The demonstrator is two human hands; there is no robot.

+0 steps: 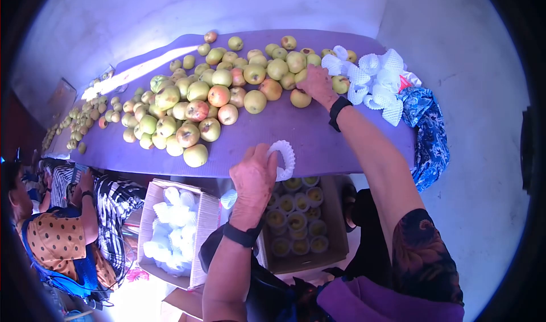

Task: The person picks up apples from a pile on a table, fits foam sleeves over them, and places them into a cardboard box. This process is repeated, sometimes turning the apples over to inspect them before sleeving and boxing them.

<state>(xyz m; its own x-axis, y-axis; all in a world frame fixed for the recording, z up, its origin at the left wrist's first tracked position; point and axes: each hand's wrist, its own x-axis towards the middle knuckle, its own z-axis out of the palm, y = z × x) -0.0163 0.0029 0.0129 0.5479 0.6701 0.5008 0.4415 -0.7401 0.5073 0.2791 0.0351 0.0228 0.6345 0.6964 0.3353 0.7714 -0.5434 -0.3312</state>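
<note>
My left hand (254, 174) is closed on a white foam net sleeve (282, 160), which stands up as an open ring above the table's front edge. Over the right end of the apple pile, the fingers of my right hand (318, 86) curl down onto a yellow-green apple (300, 76), and their tips are partly hidden. Just below them rests another apple (300, 98) with a reddish tint. The pile of apples (199, 92), green-yellow and some blushed red, spreads left across the purple table (335, 146). A heap of foam sleeves (378, 80) lies right of my right hand.
Under the table edge, a carton (335, 245) holds rows of sleeved apples. Another carton (199, 237) at its left is full of white foam sleeves. Blue patterned cloth (426, 134) hangs over the right table end. A person (62, 237) in a dotted top sits at left.
</note>
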